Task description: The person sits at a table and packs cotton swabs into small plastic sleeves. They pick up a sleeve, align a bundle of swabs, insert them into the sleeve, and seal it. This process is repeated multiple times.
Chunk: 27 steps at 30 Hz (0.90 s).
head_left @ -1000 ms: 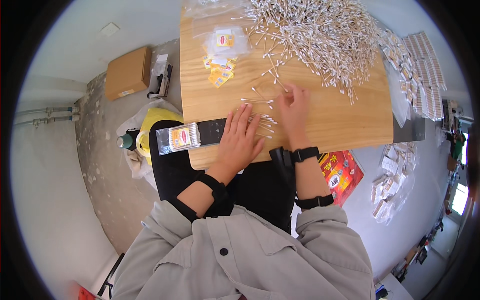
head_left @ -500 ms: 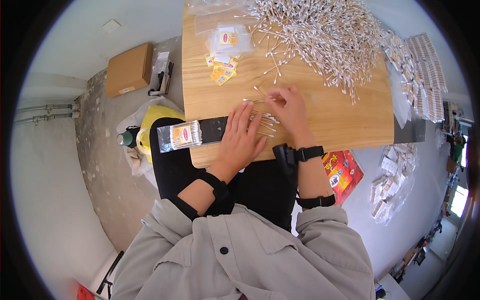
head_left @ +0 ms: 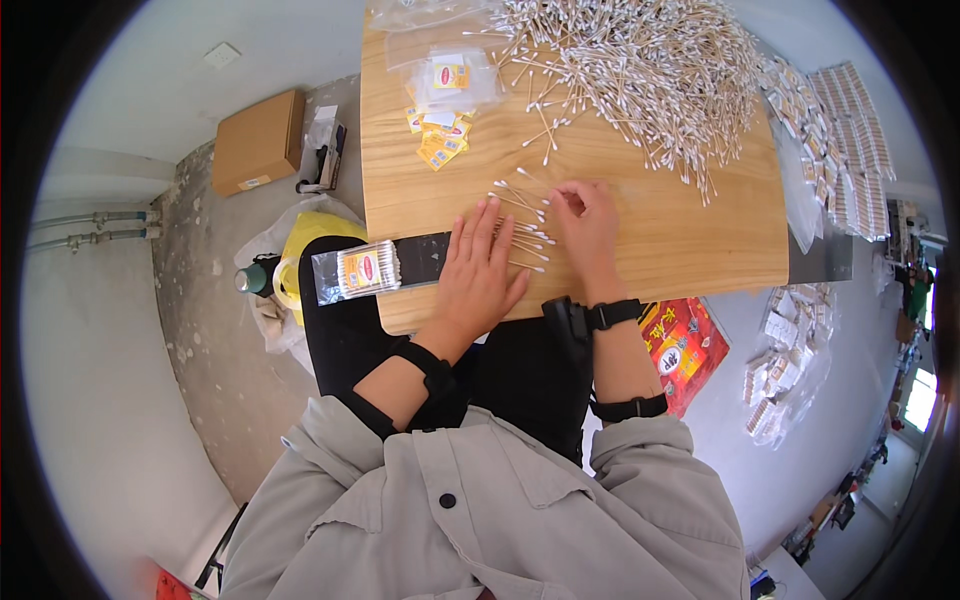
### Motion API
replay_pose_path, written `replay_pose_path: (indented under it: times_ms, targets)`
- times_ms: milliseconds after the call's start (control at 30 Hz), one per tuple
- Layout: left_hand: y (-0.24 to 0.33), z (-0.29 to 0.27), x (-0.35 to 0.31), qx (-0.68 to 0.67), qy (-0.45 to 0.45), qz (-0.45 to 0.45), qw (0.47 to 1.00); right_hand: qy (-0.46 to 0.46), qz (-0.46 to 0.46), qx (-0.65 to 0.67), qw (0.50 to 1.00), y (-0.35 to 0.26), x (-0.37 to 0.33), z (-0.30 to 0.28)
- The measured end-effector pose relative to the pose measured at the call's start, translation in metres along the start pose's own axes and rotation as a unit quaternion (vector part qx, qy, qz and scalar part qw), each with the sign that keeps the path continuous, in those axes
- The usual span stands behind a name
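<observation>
Right hand (head_left: 588,226) had shifted rightward; its grip could not be determined.
Cotton swabs (head_left: 530,235) lay toward the tabletop's (head_left: 690,250) near edge, long axes running from beneath the unclenched left hand (head_left: 474,272) toward the right.

The wood-grained desk (head_left: 680,240) bears a big heap of cotton swabs (head_left: 640,75) at its far side. Clear bags (head_left: 480,88) and yellow cards (head_left: 440,152) lie farther left, a few loose swabs (head_left: 527,236) nearer the front.
</observation>
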<state>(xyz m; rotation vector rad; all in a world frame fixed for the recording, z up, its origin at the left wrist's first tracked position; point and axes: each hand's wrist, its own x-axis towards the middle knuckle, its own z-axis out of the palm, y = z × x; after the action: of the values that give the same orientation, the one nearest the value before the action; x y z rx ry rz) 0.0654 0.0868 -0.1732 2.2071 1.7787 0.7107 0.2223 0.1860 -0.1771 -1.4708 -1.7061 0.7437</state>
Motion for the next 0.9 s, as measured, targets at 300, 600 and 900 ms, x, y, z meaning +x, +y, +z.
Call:
replay_pose_path:
  times_ms: [300, 600, 900]
  targets:
    - [-0.002, 0.001, -0.001, 0.003, 0.006, 0.002, 1.000, -0.096, -0.070, -0.073, 0.990, -0.008, 0.004, -0.004]
    - [-0.001, -0.008, 0.012, 0.080, -0.077, 0.024, 0.994, -0.025, -0.044, 0.130, 0.990, 0.009, -0.009, -0.009]
    - [0.003, -0.002, 0.013, 0.110, -0.107, -0.003, 0.988, 0.060, 0.028, 0.146, 0.987, -0.007, -0.045, -0.002]
